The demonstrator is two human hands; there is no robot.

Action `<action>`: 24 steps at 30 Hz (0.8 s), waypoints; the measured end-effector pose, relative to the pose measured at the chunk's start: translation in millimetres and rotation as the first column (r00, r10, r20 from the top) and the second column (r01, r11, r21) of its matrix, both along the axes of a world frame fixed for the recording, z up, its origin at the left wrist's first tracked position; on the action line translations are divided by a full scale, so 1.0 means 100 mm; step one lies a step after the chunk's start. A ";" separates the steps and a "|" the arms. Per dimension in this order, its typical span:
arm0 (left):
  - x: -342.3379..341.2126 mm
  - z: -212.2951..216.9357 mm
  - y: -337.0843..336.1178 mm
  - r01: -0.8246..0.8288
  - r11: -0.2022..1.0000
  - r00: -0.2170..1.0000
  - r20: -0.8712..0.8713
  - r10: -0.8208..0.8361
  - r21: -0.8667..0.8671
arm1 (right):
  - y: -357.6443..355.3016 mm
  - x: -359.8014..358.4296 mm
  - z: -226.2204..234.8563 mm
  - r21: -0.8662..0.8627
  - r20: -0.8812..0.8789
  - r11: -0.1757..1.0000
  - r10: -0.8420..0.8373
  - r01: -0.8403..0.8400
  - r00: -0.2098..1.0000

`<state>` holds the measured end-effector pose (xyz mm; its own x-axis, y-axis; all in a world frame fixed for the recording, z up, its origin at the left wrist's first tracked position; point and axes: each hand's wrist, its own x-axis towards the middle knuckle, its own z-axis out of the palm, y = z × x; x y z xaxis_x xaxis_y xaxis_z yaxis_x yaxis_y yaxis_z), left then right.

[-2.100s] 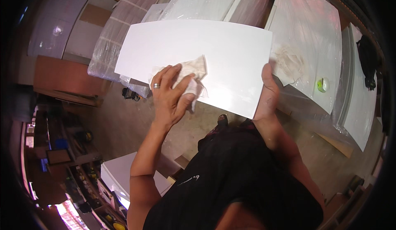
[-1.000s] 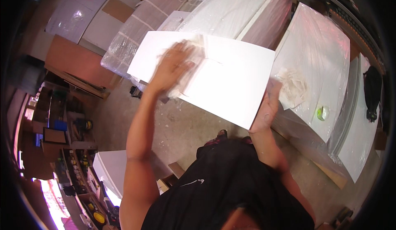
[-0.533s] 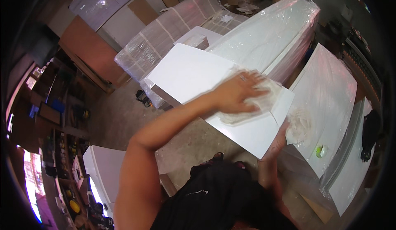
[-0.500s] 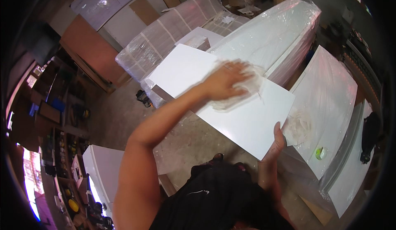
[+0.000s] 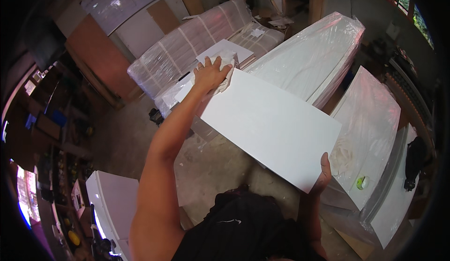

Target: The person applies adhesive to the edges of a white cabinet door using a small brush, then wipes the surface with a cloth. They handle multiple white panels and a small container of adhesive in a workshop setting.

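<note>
A white rectangular panel [image 5: 274, 125] is held up flat in front of me, tilted across the view. My left hand [image 5: 209, 77] presses a whitish cloth [image 5: 226, 84] against the panel's far left corner, fingers spread over the bunched fabric. At the near right corner my right hand [image 5: 322, 175] grips the panel's edge, its thumb showing along the side and the other fingers hidden underneath. A second crumpled cloth [image 5: 342, 155] lies on the plastic-wrapped white piece just right of that hand.
Long plastic-wrapped white furniture [image 5: 300, 69] stands beyond the panel, beside a wrapped sofa [image 5: 187, 45]. To the right, a green-and-white tape roll [image 5: 362, 182] sits on a wrapped white piece [image 5: 375, 106]. A white cabinet [image 5: 115, 200] and cluttered shelves [image 5: 65, 195] are at lower left.
My left hand has slid with the cloth from the panel's middle to its far left corner. The right hand still grips the panel, which sits slightly lower in view.
</note>
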<state>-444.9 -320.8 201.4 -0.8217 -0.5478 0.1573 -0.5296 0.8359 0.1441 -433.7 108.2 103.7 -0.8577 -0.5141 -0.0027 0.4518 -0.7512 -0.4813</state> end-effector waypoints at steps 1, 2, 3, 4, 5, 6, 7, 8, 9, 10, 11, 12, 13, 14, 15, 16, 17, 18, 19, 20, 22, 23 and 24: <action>-0.06 -0.06 0.11 -0.032 0.999 0.999 0.008 0.032 -0.010 | -0.03 0.03 0.06 0.002 0.024 1.000 -0.019 0.019 1.000; -0.12 -0.07 0.35 -0.058 0.998 0.998 0.014 0.059 -0.017 | -0.06 0.07 0.13 0.007 0.045 0.999 -0.044 0.043 0.998; -0.19 -0.15 0.62 0.123 0.991 0.992 0.038 -0.120 -0.061 | -0.09 0.08 0.21 0.009 0.062 0.998 -0.066 0.066 0.996; -0.22 -0.18 1.01 0.333 0.939 0.942 0.069 -0.328 -0.082 | -0.09 0.07 0.25 0.022 0.059 0.996 -0.092 0.091 0.994; -0.13 -0.09 1.35 0.531 0.846 0.847 0.081 -0.526 -0.050 | -0.08 0.07 0.27 0.028 0.055 0.993 -0.116 0.114 0.992; -0.11 -0.09 1.29 0.570 0.821 0.821 -0.001 -0.571 -0.027 | -0.07 0.09 0.28 0.037 0.057 0.992 -0.122 0.120 0.991; -0.09 -0.10 1.17 0.613 0.790 0.786 -0.085 -0.612 -0.007 | -0.06 0.09 0.25 0.052 -0.010 0.990 -0.134 0.134 0.991; -0.08 -0.12 0.80 0.502 0.864 0.857 -0.149 -0.493 0.029 | -0.04 0.09 0.18 0.064 -0.069 0.989 -0.130 0.135 0.989; -0.11 -0.13 0.27 0.383 0.921 0.909 -0.205 -0.363 0.067 | -0.03 0.08 0.14 0.070 -0.127 0.988 -0.126 0.136 0.984; -0.06 -0.13 -0.23 0.295 0.949 0.937 -0.228 -0.264 0.115 | -0.04 0.09 0.14 0.062 -0.118 0.990 -0.115 0.123 0.986; -0.04 -0.10 -0.59 0.209 0.965 0.955 -0.248 -0.165 0.160 | -0.05 0.09 0.14 0.052 -0.111 0.992 -0.108 0.114 0.988; -0.08 -0.09 -0.74 0.246 0.962 0.949 -0.229 -0.215 0.118 | -0.06 0.08 0.14 0.050 -0.108 0.993 -0.104 0.110 0.989; -0.15 -0.09 -0.83 0.290 0.954 0.940 -0.210 -0.269 0.077 | -0.05 0.08 0.13 0.056 -0.127 0.992 -0.108 0.116 0.986; -0.24 -0.13 -0.90 0.360 0.927 0.920 -0.208 -0.333 0.107 | -0.04 0.07 0.11 0.061 -0.150 0.990 -0.113 0.123 0.982; -0.31 -0.16 -0.95 0.424 0.895 0.896 -0.207 -0.393 0.136 | -0.03 0.06 0.09 0.066 -0.172 0.990 -0.115 0.128 0.978; -0.37 -0.18 -1.03 0.483 0.860 0.869 -0.206 -0.449 0.163 | -0.02 0.04 0.05 0.071 -0.209 0.988 -0.116 0.134 0.971; -0.40 -0.15 -1.10 0.451 0.857 0.893 -0.134 -0.430 0.249 | 0.01 0.04 -0.01 0.084 -0.239 0.986 -0.117 0.141 0.964; -0.45 -0.03 -1.18 0.413 0.850 0.907 -0.062 -0.417 0.326 | 0.01 0.03 -0.03 0.093 -0.274 0.984 -0.119 0.150 0.954; -0.47 0.05 -1.23 0.367 0.841 0.915 0.012 -0.404 0.397 | 0.00 0.04 -0.01 0.067 -0.223 0.987 -0.131 0.149 0.966; -0.51 0.05 -1.09 0.475 0.814 0.865 -0.010 -0.501 0.333 | -0.02 0.05 0.05 0.038 -0.171 0.988 -0.141 0.149 0.975; -0.60 0.08 -0.82 0.607 0.727 0.785 -0.104 -0.610 0.320 | -0.05 0.04 0.11 -0.004 -0.139 0.990 -0.141 0.142 0.980; -0.57 0.12 -0.76 0.559 0.722 0.811 -0.087 -0.579 0.407 | -0.03 0.05 0.11 -0.015 -0.153 0.992 -0.124 0.123 0.980; -0.53 0.13 -0.88 0.498 0.744 0.846 -0.058 -0.531 0.446 | -0.02 0.05 0.11 -0.030 -0.169 0.995 -0.100 0.097 0.981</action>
